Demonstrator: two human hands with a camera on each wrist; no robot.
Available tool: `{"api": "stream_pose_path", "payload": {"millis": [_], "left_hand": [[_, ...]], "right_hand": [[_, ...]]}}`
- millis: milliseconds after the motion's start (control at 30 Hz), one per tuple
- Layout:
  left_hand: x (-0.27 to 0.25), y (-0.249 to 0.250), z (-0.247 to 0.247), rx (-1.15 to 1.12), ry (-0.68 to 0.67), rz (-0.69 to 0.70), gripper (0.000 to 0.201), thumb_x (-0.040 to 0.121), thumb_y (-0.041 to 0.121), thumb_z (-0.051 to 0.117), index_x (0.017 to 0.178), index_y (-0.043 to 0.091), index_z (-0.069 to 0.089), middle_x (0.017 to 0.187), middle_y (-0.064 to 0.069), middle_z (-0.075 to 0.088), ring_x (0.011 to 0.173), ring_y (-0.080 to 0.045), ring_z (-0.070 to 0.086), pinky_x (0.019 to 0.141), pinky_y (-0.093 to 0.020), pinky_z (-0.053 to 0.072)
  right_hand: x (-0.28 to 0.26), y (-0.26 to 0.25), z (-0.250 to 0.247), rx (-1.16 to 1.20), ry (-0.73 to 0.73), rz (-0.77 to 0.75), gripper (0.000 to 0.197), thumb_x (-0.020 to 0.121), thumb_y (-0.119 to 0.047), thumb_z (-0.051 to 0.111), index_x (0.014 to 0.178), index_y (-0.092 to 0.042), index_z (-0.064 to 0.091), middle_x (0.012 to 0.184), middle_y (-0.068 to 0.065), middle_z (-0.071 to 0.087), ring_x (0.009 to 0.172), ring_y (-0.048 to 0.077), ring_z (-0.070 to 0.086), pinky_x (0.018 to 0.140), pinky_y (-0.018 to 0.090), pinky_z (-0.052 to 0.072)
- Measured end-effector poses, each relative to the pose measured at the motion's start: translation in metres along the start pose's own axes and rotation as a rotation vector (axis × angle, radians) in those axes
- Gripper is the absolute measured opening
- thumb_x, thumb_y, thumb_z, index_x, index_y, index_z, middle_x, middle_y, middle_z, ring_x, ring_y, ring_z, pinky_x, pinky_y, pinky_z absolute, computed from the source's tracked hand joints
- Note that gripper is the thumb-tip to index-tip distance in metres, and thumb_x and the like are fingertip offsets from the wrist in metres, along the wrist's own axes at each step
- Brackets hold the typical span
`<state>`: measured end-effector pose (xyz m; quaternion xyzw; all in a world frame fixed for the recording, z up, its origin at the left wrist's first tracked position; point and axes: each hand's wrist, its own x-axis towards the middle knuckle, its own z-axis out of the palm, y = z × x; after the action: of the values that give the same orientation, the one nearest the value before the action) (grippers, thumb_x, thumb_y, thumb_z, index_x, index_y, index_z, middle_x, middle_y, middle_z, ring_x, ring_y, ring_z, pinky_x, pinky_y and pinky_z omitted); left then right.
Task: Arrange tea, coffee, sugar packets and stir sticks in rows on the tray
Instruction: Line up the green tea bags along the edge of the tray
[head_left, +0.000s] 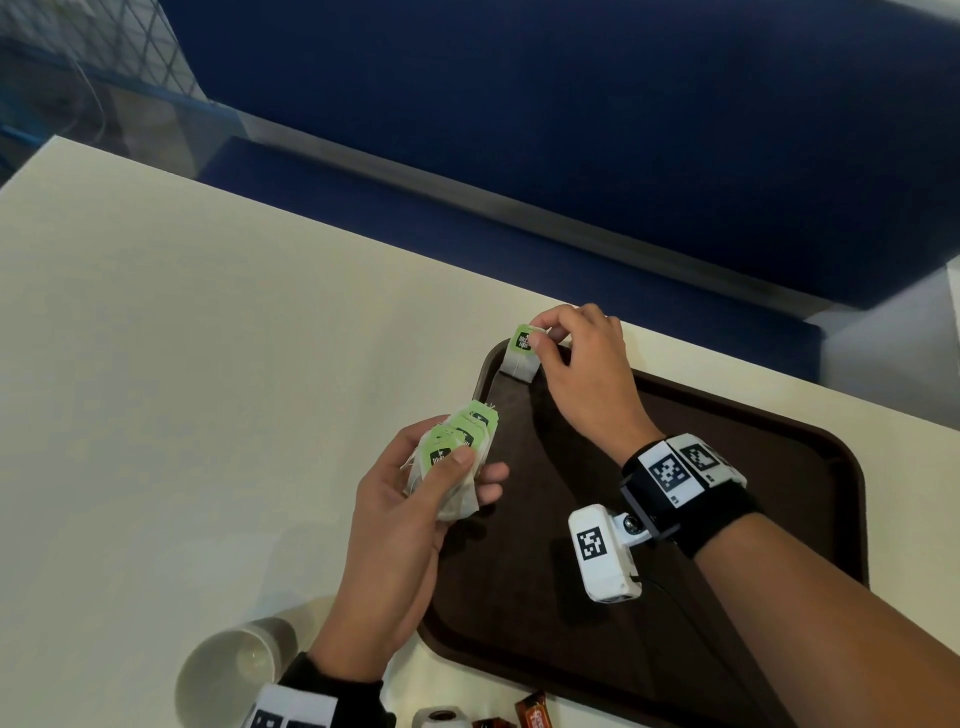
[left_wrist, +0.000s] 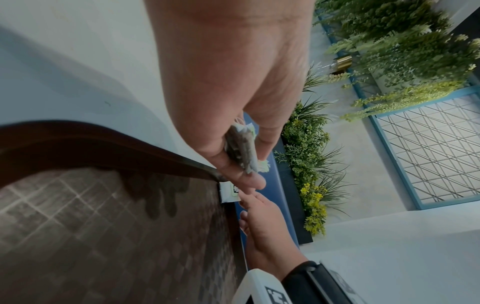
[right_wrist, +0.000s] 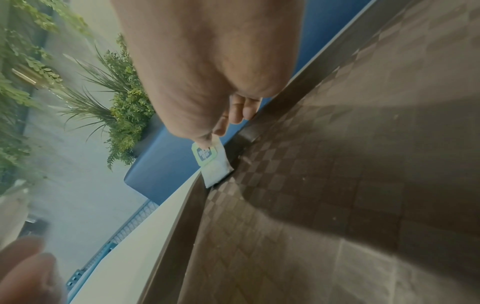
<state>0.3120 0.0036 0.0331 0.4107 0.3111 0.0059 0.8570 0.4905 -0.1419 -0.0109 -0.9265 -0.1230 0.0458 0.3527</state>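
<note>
A dark brown tray (head_left: 779, 467) lies on the cream table (head_left: 182, 364). At the tray's far left corner my right hand (head_left: 543, 338) pinches one tea bag (head_left: 519, 358) by its green tag, and the bag's lower end touches the tray corner (right_wrist: 233, 162). The same tea bag (right_wrist: 215, 166) shows under my thumb in the right wrist view. Over the tray's left edge my left hand (head_left: 457, 467) grips a bunch of tea bags (head_left: 457, 447) with green tags, thumb on top. In the left wrist view the bunch of tea bags (left_wrist: 241, 148) is seen edge-on between my fingers.
A white paper cup (head_left: 234, 670) stands at the near left. Orange-brown packets (head_left: 530, 712) lie at the bottom edge beside a small round container (head_left: 441, 719). A blue bench (head_left: 571, 156) runs behind the table's far edge.
</note>
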Motion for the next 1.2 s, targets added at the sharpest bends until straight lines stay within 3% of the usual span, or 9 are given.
{"api": "stream_pose_path", "payload": {"millis": [233,433,533,633,733,800,867,1000,1200], "left_hand": [[0.001,-0.001,0.000,0.001,-0.009,0.003,0.037,0.092,0.009,0.071,0.129,0.007,0.069,0.115,-0.023,0.079,0.094,-0.036,0.081,0.075,-0.028,0.066],[0.002,-0.003,0.000,0.005,-0.008,-0.001,0.034,0.095,0.008,0.070,0.129,0.009,0.070,0.114,-0.023,0.079,0.097,-0.037,0.081,0.077,-0.029,0.066],[0.003,-0.005,0.002,0.007,-0.013,-0.001,0.031,0.098,0.007,0.069,0.129,0.010,0.071,0.115,-0.025,0.079,0.097,-0.037,0.081,0.079,-0.030,0.067],[0.006,-0.007,0.004,0.015,-0.030,0.018,0.030,0.100,0.006,0.069,0.131,0.009,0.071,0.116,-0.023,0.079,0.099,-0.038,0.080,0.081,-0.031,0.067],[0.006,-0.007,0.007,0.028,-0.044,0.033,0.032,0.101,0.007,0.070,0.132,0.009,0.070,0.116,-0.024,0.078,0.096,-0.035,0.080,0.083,-0.032,0.066],[0.006,-0.007,0.010,0.047,-0.046,0.043,0.033,0.100,0.007,0.071,0.132,0.010,0.071,0.116,-0.023,0.078,0.095,-0.033,0.079,0.083,-0.032,0.066],[0.005,-0.008,0.013,0.045,-0.052,0.049,0.033,0.099,0.007,0.072,0.132,0.010,0.071,0.117,-0.021,0.079,0.097,-0.034,0.079,0.083,-0.032,0.066],[0.004,-0.007,0.016,-0.016,-0.065,0.043,0.035,0.100,0.006,0.069,0.134,0.011,0.070,0.120,-0.022,0.078,0.100,-0.035,0.079,0.082,-0.032,0.067],[0.003,-0.005,0.016,-0.070,-0.041,0.067,0.038,0.099,0.005,0.069,0.136,0.012,0.069,0.122,-0.022,0.078,0.102,-0.034,0.079,0.083,-0.031,0.067]], "right_hand": [[0.001,0.003,0.000,0.004,0.006,-0.018,0.013,0.106,-0.032,0.062,0.118,-0.029,0.066,0.108,-0.007,0.057,0.109,0.011,0.044,0.094,0.032,0.042],[-0.004,0.001,-0.006,0.032,0.045,0.008,0.020,0.105,-0.026,0.064,0.124,-0.027,0.063,0.113,-0.007,0.051,0.110,0.012,0.047,0.094,0.027,0.041],[-0.020,-0.015,-0.017,0.174,0.065,0.028,0.014,0.104,-0.026,0.066,0.119,-0.027,0.067,0.109,-0.009,0.058,0.101,0.009,0.055,0.088,0.021,0.046],[-0.043,-0.037,-0.038,0.459,-0.180,0.094,0.015,0.105,-0.030,0.065,0.116,-0.024,0.074,0.106,-0.011,0.074,0.096,0.003,0.066,0.083,0.015,0.049],[-0.061,-0.051,-0.052,0.512,-0.432,0.106,0.016,0.102,-0.031,0.069,0.114,-0.024,0.078,0.106,-0.012,0.078,0.099,0.002,0.071,0.086,0.018,0.054],[-0.064,-0.054,-0.054,0.467,-0.428,0.090,0.013,0.100,-0.027,0.073,0.111,-0.024,0.079,0.104,-0.010,0.079,0.100,0.007,0.074,0.094,0.029,0.058],[-0.063,-0.054,-0.055,0.454,-0.400,0.094,0.010,0.099,-0.026,0.075,0.108,-0.024,0.080,0.101,-0.009,0.079,0.097,0.009,0.074,0.093,0.034,0.059],[-0.059,-0.054,-0.062,0.520,-0.368,0.135,0.010,0.097,-0.026,0.078,0.106,-0.025,0.081,0.102,-0.008,0.081,0.096,0.011,0.076,0.080,0.025,0.055],[-0.057,-0.058,-0.063,0.527,-0.332,0.163,0.014,0.097,-0.021,0.077,0.110,-0.017,0.080,0.098,0.001,0.081,0.088,0.017,0.079,0.073,0.024,0.061]]}}
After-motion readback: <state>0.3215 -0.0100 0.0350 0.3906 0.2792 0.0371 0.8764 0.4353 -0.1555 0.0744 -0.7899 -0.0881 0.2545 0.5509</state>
